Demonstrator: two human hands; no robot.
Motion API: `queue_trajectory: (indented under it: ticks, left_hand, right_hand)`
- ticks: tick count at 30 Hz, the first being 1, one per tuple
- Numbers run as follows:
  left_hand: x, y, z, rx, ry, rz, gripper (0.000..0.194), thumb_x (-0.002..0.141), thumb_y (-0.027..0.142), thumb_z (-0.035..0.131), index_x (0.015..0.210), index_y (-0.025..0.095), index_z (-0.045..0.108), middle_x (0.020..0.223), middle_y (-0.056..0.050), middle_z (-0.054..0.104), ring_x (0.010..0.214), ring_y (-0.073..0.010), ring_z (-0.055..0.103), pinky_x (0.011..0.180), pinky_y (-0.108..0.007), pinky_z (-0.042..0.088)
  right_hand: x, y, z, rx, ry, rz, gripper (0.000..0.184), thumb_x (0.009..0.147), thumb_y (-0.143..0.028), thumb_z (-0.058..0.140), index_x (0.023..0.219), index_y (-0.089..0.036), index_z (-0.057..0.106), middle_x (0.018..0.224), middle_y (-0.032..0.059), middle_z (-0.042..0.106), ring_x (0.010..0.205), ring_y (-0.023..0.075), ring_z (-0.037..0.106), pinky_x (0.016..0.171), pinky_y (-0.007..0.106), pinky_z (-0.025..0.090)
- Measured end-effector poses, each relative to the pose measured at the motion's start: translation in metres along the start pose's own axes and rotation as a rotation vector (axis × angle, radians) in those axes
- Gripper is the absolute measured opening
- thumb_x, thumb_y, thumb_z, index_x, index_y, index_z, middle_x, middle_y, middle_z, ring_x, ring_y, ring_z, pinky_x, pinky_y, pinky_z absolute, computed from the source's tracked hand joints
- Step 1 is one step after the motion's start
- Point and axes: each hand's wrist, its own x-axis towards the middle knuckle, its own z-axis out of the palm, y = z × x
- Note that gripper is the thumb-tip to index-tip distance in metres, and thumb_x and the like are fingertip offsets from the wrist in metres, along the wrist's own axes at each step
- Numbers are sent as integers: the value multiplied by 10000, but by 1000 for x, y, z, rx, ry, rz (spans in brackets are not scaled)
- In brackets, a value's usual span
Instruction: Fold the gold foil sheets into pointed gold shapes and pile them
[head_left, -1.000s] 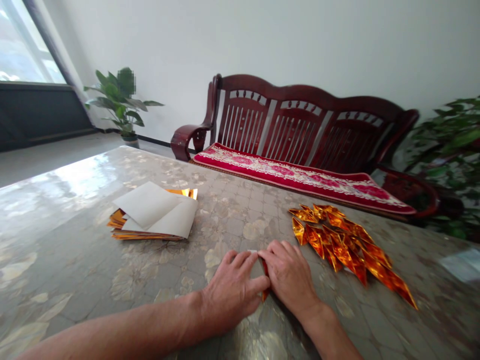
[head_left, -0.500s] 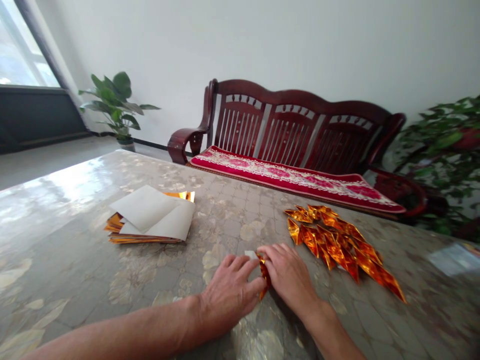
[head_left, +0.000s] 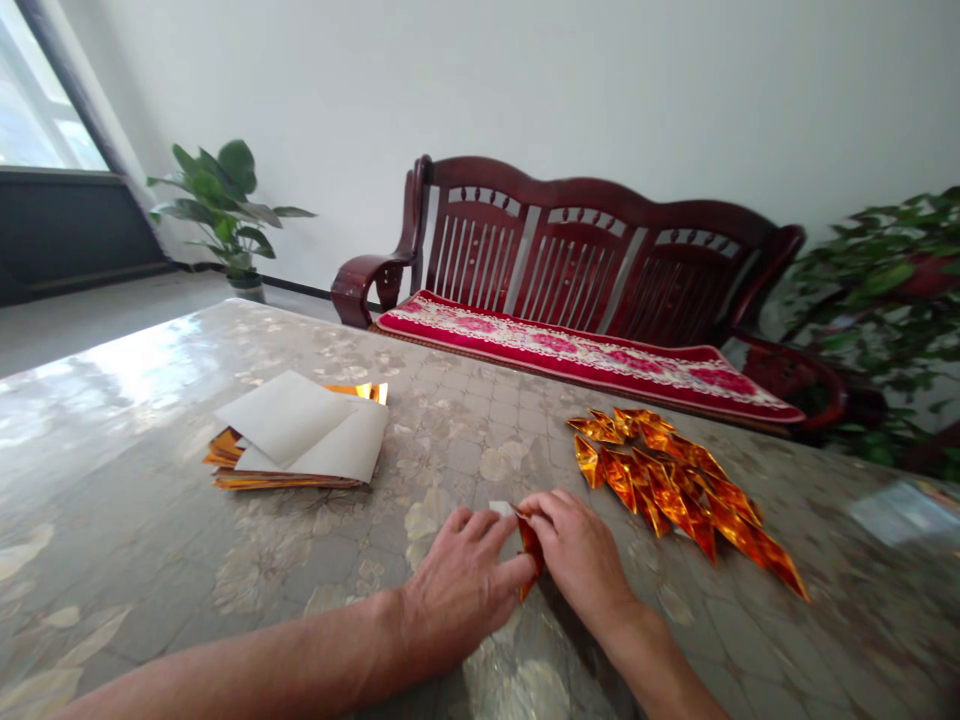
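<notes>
Low in the middle of the view, flat on a table (head_left: 150,560) with a shiny flower-patterned cover: a partly folded sheet of paper (head_left: 531,539), white in one part and orange foil in another, between two bare hands. Left hand (head_left: 459,578) palm down over the white part, fingers slightly bent and apart, thumb across the foil strip; grip loose, pressing down rather than closed around anything. Right hand (head_left: 579,552) just beside it, grip closed in a pinch on the upper end of the foil edge. Exact shape of the fold impossible to tell, mostly hidden under the hands.

Farther back on the left, well apart from the hands: an uneven stack of paper (head_left: 300,430), white on top, orange-gold edges sticking out at the sides. To the right, past the right hand: a cluster of folded foil pieces (head_left: 667,490), shiny orange, pointed, overlapping in slanting rows. Near the far right, a blurred clear packet (head_left: 904,515).

Beyond the table: a dark red wooden sofa (head_left: 480,260) with a slatted back and a red flowered mat (head_left: 577,350) along the seat. Leafy potted plant (head_left: 217,195) on the left, bushy plant (head_left: 874,290) on the right, pale wall (head_left: 600,90) behind.
</notes>
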Motion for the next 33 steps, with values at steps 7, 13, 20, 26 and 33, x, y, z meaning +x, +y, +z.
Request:
queue_trajectory:
  ticks: [7,13,20,26,33]
  left_hand:
    - [0,-1,2,26,8,-14,207,1003,314,435,1161,284,566,1331,-101,519,1215,-283,501,922,-471,469]
    - [0,1,1,19,9,-16,182,997,318,450,1117,278,580,1322,-94,531,1208,-281,511,928,-472,470]
    - [-2,1,2,24,22,-24,201,1006,322,421,1136,282,570,1328,-104,529,1202,-287,514,927,-481,469]
    - [-3,0,5,17,49,-19,180,996,319,450,1110,277,583,1333,-98,521,1200,-277,511,940,-470,455]
    - [-2,0,6,19,64,-20,178,991,306,466,1108,273,596,1239,-84,571,1168,-268,521,935,-450,455]
  right_hand:
    - [-7,-6,3,31,45,62,194,890,-202,499,844,-268,675,903,15,656,908,212,604,770,311,421]
    - [-12,-3,17,157,142,90,165,888,-247,490,887,-244,655,909,27,657,891,211,615,803,324,444]
    - [-13,2,24,199,197,87,144,853,-212,517,890,-229,656,892,29,664,854,204,625,784,313,459]
    - [-17,0,22,137,213,-31,185,899,-173,496,870,-231,670,874,30,655,852,194,615,794,302,455]
    - [-20,1,19,24,198,-123,205,928,-163,496,915,-234,688,873,33,654,867,197,592,799,301,445]
